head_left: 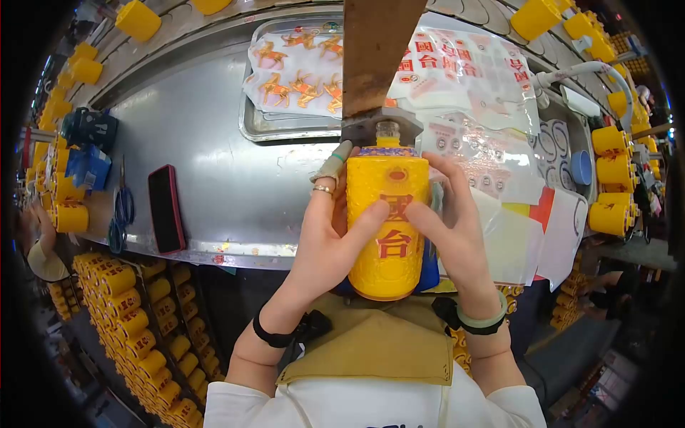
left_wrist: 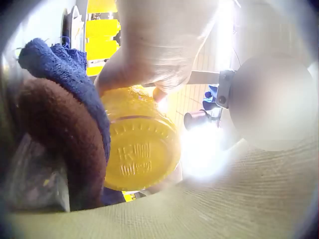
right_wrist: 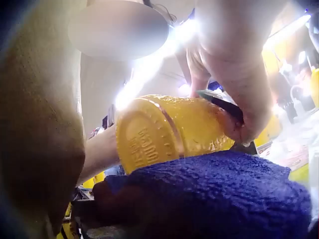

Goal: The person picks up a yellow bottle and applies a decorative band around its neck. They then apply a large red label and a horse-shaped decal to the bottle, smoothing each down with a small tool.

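Note:
A yellow bottle (head_left: pixel 385 278) with red characters lies on its side, its clear neck pointing away from the person. My left hand (head_left: pixel 325 232) grips its left side, with a light cover on one finger and the thumb pressed beside the red characters. The right hand (head_left: pixel 457 228) holds the opposite side, its thumb on the upper character. Beneath the bottle (right_wrist: pixel 159 134) is a blue towel (right_wrist: pixel 224 194). In the left wrist view the bottle's embossed base (left_wrist: pixel 142 154) faces the camera. The bottle's neck overlaps a dark metal bracket (head_left: pixel 410 128).
A brown post (head_left: pixel 378 57) rises just beyond the bottle. Left of it, a metal tray (head_left: pixel 246 132) bears sheets of golden figures; printed decal sheets (head_left: pixel 485 150) spread to the right. A phone (head_left: pixel 166 209) and scissors (head_left: pixel 122 207) lie at left. Yellow bottles (head_left: pixel 128 314) are stacked below the table.

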Demonstrator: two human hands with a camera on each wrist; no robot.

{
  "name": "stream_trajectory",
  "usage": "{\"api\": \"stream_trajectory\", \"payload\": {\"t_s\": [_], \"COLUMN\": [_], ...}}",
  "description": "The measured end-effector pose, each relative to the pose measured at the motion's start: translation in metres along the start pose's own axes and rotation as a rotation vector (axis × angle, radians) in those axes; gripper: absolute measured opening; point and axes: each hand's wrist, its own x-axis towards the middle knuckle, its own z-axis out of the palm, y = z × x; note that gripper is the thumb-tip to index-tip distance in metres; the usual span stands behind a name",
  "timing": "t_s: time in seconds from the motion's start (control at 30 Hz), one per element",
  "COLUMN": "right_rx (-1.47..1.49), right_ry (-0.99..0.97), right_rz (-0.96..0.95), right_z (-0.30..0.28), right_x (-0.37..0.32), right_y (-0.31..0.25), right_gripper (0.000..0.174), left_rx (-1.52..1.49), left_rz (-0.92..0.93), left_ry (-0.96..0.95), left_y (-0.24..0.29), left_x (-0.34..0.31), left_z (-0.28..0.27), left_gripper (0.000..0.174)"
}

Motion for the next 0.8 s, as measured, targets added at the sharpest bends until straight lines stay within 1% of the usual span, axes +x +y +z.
{"api": "stream_trajectory", "payload": {"t_s": [0.07, 0.1, 0.13, 0.17, 0.2, 0.23, 0.3, 0.33, 0.37, 0.43, 0.47, 0.5, 0.57, 0.6, 0.63, 0.67, 0.7, 0.73, 0.77, 0.8], "right_rx": [-0.142, -0.142, -0.163, -0.186, -0.376, -0.377, -0.798, -0.85, -0.852, -1.04, -1.189, -1.188, -0.76, -0.589, -0.588, -0.387, -0.187, -0.217, -0.144, -0.146], "right_ry": [0.018, 0.018, 0.05, 0.083, 0.068, 0.067, -0.36, -0.263, -0.261, -0.161, -0.091, -0.09, -0.065, -0.141, -0.142, -0.107, -0.071, -0.112, -0.095, -0.096], "right_rz": [-0.098, -0.1, -0.154, -0.206, -0.307, -0.309, -0.61, -0.669, -0.67, -0.967, -1.074, -1.074, -0.791, -0.583, -0.582, -0.438, -0.292, -0.22, -0.13, -0.11], "right_z": [-0.004, -0.008, -0.012, -0.014, -0.013, -0.012, -0.011, 0.004, 0.004, 0.003, 0.0, -0.001, -0.001, -0.006, -0.006, -0.006, -0.007, -0.019, -0.019, -0.02], "right_x": [0.003, 0.006, 0.008, 0.01, 0.011, 0.014, 0.021, 0.022, 0.027, 0.045, 0.047, 0.046, 0.041, 0.034, 0.028, 0.023, 0.02, 0.017, 0.01, 0.004], "right_y": [-0.001, -0.005, -0.014, -0.025, -0.036, -0.048, -0.067, -0.071, -0.074, -0.081, -0.087, -0.087, -0.086, -0.086, -0.082, -0.072, -0.062, -0.052, -0.049, -0.044], "right_gripper": [0.053, 0.053, 0.047, 0.043, 0.034, 0.034, 0.034, 0.028, 0.028, 0.031, 0.03, 0.03, 0.029, 0.029, 0.029, 0.027, 0.027, 0.03, 0.034, 0.038], "left_rx": [0.018, -0.054, -0.126, -0.127, -0.135, -0.143, -0.175, -0.206, -0.207, -0.087, -0.087, -0.072, -0.053, -0.069, -0.087, -0.095, -0.095, -0.114, -0.133, -0.132], "left_rz": [0.004, -0.01, -0.024, -0.024, -0.017, -0.009, -0.022, -0.036, -0.036, -0.048, -0.048, -0.066, -0.085, -0.098, -0.111, -0.112, -0.115, -0.11, -0.105, -0.11], "left_ry": [-0.014, -0.004, 0.006, 0.006, 0.005, 0.004, 0.014, 0.022, 0.02, -0.027, -0.028, -0.022, -0.013, -0.009, -0.006, -0.012, -0.012, -0.019, -0.026, -0.025], "left_y": [-0.001, -0.005, -0.008, -0.009, -0.009, -0.009, -0.009, -0.009, -0.008, -0.004, -0.003, -0.001, 0.001, 0.001, 0.001, 0.001, -0.001, -0.002, -0.003, -0.003], "left_x": [-0.001, -0.002, -0.004, -0.004, -0.004, -0.004, -0.005, -0.005, -0.006, -0.009, -0.01, -0.012, -0.017, -0.021, -0.023, -0.024, -0.025, -0.025, -0.025, -0.026], "left_z": [-0.002, -0.005, -0.008, -0.008, -0.008, -0.008, -0.007, -0.006, -0.007, -0.008, -0.007, -0.006, -0.005, -0.004, -0.004, -0.005, -0.006, -0.006, -0.007, -0.006], "left_gripper": [0.067, 0.063, 0.06, 0.06, 0.057, 0.055, 0.055, 0.055, 0.055, 0.06, 0.06, 0.059, 0.059, 0.06, 0.061, 0.068, 0.068, 0.072, 0.075, 0.075]}}
